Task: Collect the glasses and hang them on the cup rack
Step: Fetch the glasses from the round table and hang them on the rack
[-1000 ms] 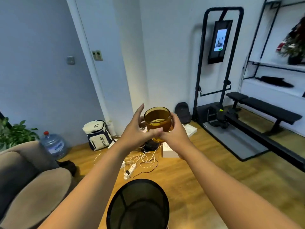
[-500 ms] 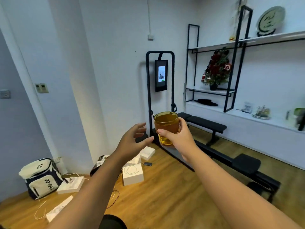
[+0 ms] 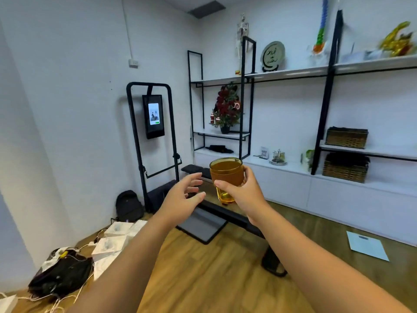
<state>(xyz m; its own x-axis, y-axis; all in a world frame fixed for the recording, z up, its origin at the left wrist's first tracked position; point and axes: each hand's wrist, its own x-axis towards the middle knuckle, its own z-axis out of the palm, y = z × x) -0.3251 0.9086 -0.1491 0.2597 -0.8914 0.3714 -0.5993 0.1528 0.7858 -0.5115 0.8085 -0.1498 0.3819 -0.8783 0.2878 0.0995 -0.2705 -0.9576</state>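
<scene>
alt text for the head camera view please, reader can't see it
A person's right hand holds an amber glass upright at chest height, while the open left hand hovers beside it without touching. Behind are black-framed wall shelves and a wooden floor.

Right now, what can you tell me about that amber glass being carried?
The amber glass is a see-through, orange-tinted tumbler with a round open rim and a thicker, paler yellow base. It looks empty, though the tint makes that hard to judge. It stands upright, held up in front of the person, above the wooden floor. The right hand grips its lower half, thumb across the front and fingers behind. The left hand hovers beside it with fingers spread, not touching.
</scene>
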